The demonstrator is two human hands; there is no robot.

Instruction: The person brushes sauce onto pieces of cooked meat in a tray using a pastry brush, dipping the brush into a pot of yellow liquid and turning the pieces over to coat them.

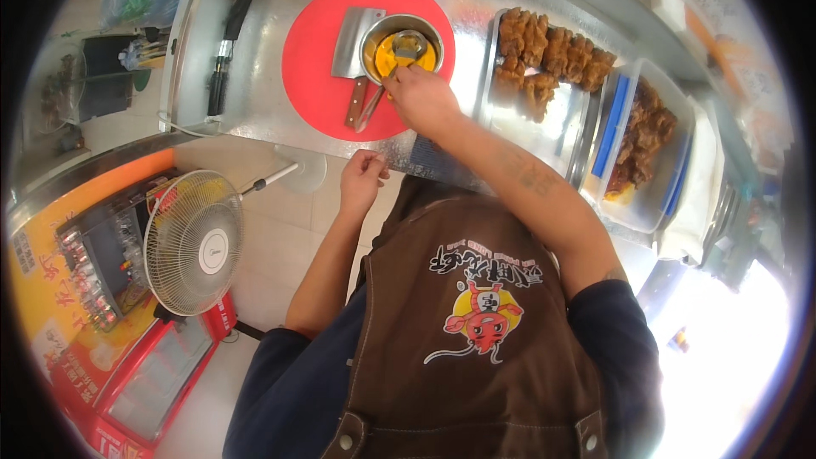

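Observation:
My right hand grips the yellow handle of a tool with a pale end, over a steel pot. Inside the pot is yellow-orange liquid and a round steel ladle bowl. The pot stands on a round red cutting board, partly over a cleaver with a wooden handle. A metal handle, perhaps the ladle's, extends below the pot. My left hand hangs just off the counter's front edge, fingers curled, with nothing visible in it.
Right of the board, a steel tray bears browned meat pieces. Beyond it stands a clear plastic container with sauced meat. Black-handled tools lie at the counter's left. A white fan stands at lower left.

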